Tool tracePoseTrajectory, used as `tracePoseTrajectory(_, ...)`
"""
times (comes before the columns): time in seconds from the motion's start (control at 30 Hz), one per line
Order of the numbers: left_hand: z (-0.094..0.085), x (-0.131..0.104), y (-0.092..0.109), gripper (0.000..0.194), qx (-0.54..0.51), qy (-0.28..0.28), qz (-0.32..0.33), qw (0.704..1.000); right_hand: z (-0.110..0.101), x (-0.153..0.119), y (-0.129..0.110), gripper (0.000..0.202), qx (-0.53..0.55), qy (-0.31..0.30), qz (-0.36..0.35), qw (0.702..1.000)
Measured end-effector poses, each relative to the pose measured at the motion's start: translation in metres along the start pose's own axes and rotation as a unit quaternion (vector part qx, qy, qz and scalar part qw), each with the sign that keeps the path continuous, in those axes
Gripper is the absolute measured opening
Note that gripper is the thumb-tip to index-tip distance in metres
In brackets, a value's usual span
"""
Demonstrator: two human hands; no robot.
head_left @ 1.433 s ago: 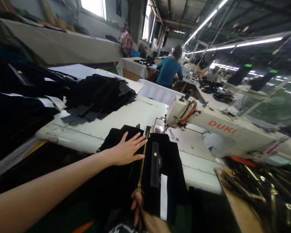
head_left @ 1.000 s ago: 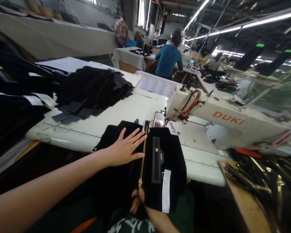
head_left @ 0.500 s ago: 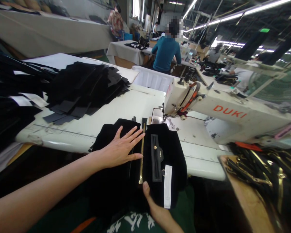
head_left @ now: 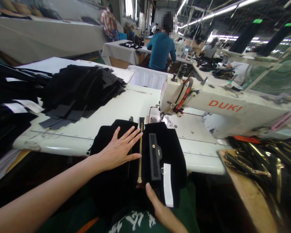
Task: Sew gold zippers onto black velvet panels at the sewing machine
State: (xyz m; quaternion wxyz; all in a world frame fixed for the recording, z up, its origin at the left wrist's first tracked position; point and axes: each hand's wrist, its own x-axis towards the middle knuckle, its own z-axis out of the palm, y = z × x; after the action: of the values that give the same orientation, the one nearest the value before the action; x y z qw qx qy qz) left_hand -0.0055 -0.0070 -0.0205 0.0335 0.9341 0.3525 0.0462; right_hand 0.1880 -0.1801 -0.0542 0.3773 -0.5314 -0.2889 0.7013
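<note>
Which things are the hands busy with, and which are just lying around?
In use: left hand flat on black fabric piece; right hand at its gold zipper.

Lying about: stack of black pieces, sewing machine, fan.

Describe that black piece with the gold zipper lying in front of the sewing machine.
The black fabric piece looks like soft dark cloth, lying flat and hanging over the near edge of the white table. A gold zipper runs down its middle, pointing toward the sewing machine. Right of the zipper sit a long black patch with a small gold stud and a white label strip. The left hand presses flat on the left half; the right hand touches the near edge by the zipper's end.
</note>
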Motion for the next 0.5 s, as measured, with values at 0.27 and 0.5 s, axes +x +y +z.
tracePoseTrajectory(0.27, -0.003, -0.01, 0.018, 0.075, 0.065, 0.007, -0.058, 0.996, 0.01, 0.008, 0.005, 0.063, -0.045, 0.098, -0.097, 0.989)
tracePoseTrajectory(0.5, -0.04, -0.044, 0.039, 0.066, 0.174, -0.097, -0.214, 0.956, -0.006, 0.017, -0.043, 0.035, -0.086, 0.096, -0.195, 0.972)
